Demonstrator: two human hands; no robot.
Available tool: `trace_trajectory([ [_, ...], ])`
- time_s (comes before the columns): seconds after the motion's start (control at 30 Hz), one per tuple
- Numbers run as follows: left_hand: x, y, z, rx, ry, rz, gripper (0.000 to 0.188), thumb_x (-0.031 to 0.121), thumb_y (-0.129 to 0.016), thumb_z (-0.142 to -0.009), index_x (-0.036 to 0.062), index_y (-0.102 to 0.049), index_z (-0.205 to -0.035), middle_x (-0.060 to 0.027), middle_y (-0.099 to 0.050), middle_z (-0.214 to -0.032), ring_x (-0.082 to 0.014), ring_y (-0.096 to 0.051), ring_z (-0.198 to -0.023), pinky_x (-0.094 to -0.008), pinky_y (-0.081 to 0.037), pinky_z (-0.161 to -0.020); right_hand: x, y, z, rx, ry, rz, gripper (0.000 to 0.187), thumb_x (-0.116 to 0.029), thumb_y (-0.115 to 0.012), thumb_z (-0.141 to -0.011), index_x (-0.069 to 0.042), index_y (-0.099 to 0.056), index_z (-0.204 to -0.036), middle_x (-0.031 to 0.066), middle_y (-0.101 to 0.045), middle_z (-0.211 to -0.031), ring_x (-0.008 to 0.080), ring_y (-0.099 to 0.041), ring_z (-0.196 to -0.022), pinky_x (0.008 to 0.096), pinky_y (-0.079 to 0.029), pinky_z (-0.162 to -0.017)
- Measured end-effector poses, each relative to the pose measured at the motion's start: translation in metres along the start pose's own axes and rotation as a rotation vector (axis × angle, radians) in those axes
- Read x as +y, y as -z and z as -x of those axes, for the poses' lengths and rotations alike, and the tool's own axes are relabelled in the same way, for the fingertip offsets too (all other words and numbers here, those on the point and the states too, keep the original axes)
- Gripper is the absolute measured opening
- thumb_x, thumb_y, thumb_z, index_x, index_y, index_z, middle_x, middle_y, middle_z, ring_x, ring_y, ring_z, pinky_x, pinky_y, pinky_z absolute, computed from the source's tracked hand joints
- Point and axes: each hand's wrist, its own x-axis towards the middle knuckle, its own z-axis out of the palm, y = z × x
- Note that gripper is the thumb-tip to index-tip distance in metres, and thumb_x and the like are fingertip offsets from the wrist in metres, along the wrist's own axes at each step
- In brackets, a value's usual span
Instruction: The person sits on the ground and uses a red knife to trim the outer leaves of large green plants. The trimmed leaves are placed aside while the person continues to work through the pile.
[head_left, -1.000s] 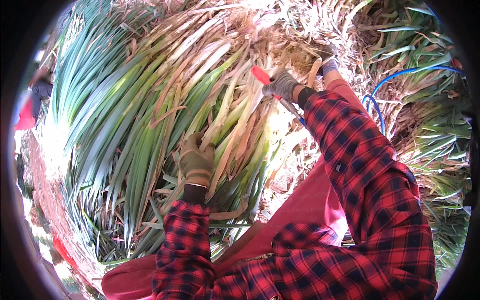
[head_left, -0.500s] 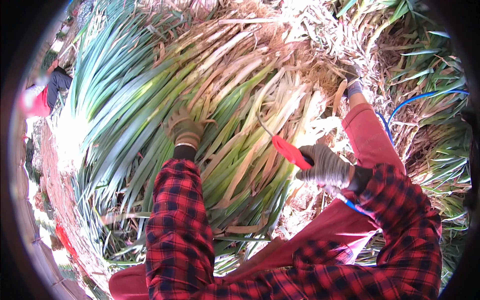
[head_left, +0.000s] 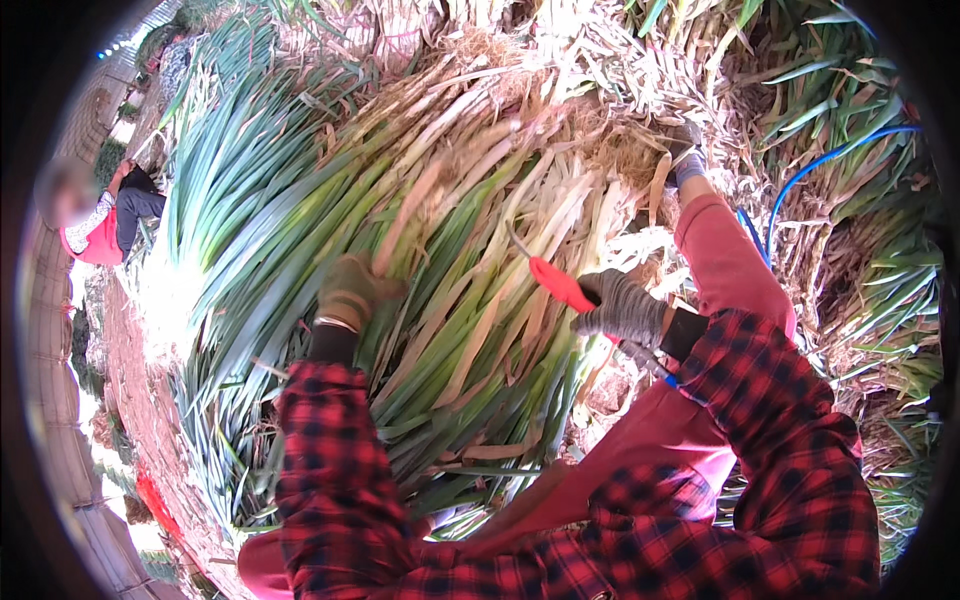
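A large heap of long green onions [head_left: 300,215] lies before me, green leaves to the left and pale stems with roots toward the far right. On their leaves my left hand [head_left: 350,290], in a brownish work glove, is closed on a dry tan leaf [head_left: 412,210] that rises blurred from its fingers. My right hand [head_left: 625,308], in a grey striped glove, grips a red air blow gun [head_left: 562,284]. Its thin curved metal nozzle points up and left over the onions. Below the fist a metal fitting joins blue tubing.
A blue hose [head_left: 800,178] loops at the right, beside more onions [head_left: 890,300]. My outstretched leg [head_left: 735,260] ends in a shoe by the roots. At the far left a person in red and dark clothes [head_left: 100,235] sits beyond the heap. Dry husks [head_left: 660,60] lie at the back.
My left hand has drawn slightly down and left, and its fingers have closed with a dry leaf lifted. The right hand with the blow gun has shifted a little left and up.
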Motion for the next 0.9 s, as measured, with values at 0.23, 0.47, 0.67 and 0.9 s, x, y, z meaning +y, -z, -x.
trace_trajectory([
  [0.23, 0.017, -0.006, 0.028, -0.416, 0.067, 0.392, 0.047, 0.044, -0.088, -0.063, 0.0020, -0.068, -0.072, -0.0053, -0.061, -0.058, -0.0188, -0.057, -0.048, -0.0355, -0.045, -0.049, -0.007, -0.006, 0.007, -0.008, 0.000, -0.070, 0.040, -0.024, -0.079, -0.071, 0.005, -0.063, -0.094, 0.0055, -0.060, -0.072, 0.0117, -0.053, -0.070, 0.0337, -0.047, -0.068],
  [0.47, -0.001, -0.045, 0.042, -0.523, 0.047, 0.486, 0.046, 0.034, -0.085, -0.065, 0.0037, -0.067, -0.095, -0.0047, -0.060, -0.065, -0.0175, -0.055, -0.052, -0.0332, -0.042, -0.048, -0.026, -0.088, 0.031, -0.203, 0.132, 0.032, 0.042, -0.034, -0.078, -0.065, 0.001, -0.066, -0.086, 0.0149, -0.061, -0.071, 0.0222, -0.062, -0.067, 0.0364, -0.050, -0.066],
  [0.67, -0.004, -0.040, 0.048, -0.495, -0.014, 0.484, 0.037, 0.031, -0.082, -0.071, 0.0018, -0.067, -0.088, -0.0024, -0.055, -0.058, -0.0145, -0.048, -0.046, -0.0331, -0.037, -0.044, -0.038, -0.097, 0.013, -0.206, 0.045, 0.142, 0.043, -0.031, -0.079, -0.066, -0.001, -0.068, -0.094, 0.0132, -0.062, -0.068, 0.0201, -0.063, -0.064, 0.0362, -0.051, -0.064],
  [0.9, -0.029, -0.056, 0.040, -0.372, -0.167, 0.525, 0.036, 0.035, -0.074, -0.083, -0.0003, -0.070, -0.092, -0.0042, -0.061, -0.068, -0.0141, -0.055, -0.060, -0.0317, -0.043, -0.057, -0.040, -0.113, 0.022, -0.186, 0.182, 0.162, 0.041, -0.033, -0.081, -0.066, -0.001, -0.068, -0.088, 0.0123, -0.064, -0.067, 0.0210, -0.065, -0.062, 0.0379, -0.052, -0.062],
])
